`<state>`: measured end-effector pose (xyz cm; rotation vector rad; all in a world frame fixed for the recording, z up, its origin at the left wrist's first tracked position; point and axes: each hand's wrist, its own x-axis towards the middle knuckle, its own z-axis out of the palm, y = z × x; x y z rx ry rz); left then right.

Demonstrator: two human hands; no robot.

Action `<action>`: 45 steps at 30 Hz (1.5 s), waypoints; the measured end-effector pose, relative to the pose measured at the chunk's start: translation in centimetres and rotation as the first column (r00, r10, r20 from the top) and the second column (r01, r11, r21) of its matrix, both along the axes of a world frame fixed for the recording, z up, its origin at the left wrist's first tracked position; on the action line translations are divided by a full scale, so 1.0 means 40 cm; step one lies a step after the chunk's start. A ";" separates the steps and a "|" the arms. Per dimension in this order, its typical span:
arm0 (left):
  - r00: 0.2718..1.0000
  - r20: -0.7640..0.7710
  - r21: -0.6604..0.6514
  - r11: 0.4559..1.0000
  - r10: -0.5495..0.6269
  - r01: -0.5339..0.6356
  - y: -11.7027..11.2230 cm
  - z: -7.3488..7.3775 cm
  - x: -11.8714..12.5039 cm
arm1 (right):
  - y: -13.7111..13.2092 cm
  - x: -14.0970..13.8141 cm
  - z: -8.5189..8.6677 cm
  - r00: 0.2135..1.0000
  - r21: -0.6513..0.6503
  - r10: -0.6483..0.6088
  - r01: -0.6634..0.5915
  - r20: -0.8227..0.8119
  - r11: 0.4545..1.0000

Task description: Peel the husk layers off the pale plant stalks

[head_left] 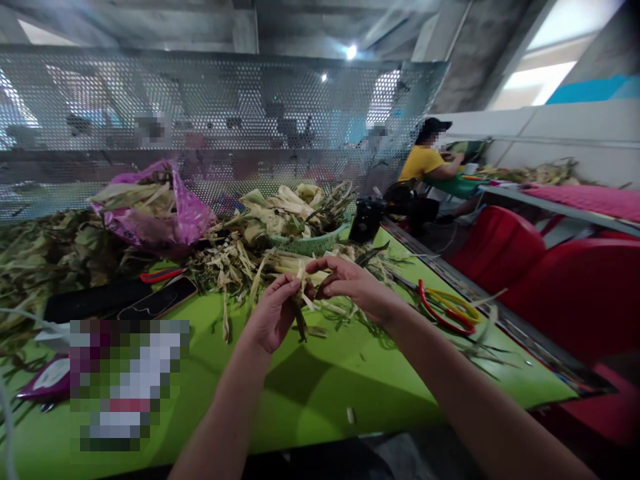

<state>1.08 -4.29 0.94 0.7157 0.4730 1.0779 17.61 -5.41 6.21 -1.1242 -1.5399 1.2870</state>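
Observation:
My left hand (275, 310) is closed on a pale, dried corn husk (301, 283), held upright above the green table, with a darker strip hanging below. Just to its right is my right hand (350, 283), its curved fingers and thumb apart. The index fingertip comes close to the top of the husk; whether it touches I cannot tell. Behind both hands lies a heap of loose husk strips (235, 267). A green basket (307, 245) piled with husks stands further back.
A pink plastic bag (193, 217) of husks sits at the back left. A phone (159, 299) and red-handled tool (161, 275) lie left. Red-and-yellow-handled scissors (450, 310) lie right, a black container (367, 220) behind. Red chairs (500, 240) flank the table; a person (425, 160) sits beyond.

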 end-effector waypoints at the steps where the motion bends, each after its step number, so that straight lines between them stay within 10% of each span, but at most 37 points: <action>1: 1.000 0.002 -0.006 1.000 -0.010 0.010 0.000 0.000 0.000 | 0.007 0.002 -0.002 1.000 -0.009 0.013 -0.013 -0.013 1.000; 10: 0.999 0.033 -0.015 1.000 -0.011 0.011 0.009 -0.008 -0.005 | 0.054 0.014 -0.028 0.991 0.056 0.137 -0.137 0.003 0.989; 17: 1.000 0.006 -0.046 0.999 -0.027 0.028 0.005 -0.003 -0.004 | 0.056 0.038 -0.027 0.973 0.357 -0.146 0.074 0.180 0.931; 35: 0.994 -0.068 -0.056 0.995 -0.089 0.085 0.002 -0.022 0.004 | 0.043 0.047 -0.046 0.951 0.212 -0.236 0.277 -0.203 0.937; 45: 0.967 -0.252 0.107 0.994 0.033 -0.006 0.004 -0.024 0.014 | 0.035 0.031 -0.065 0.985 0.229 -0.127 0.097 0.121 0.969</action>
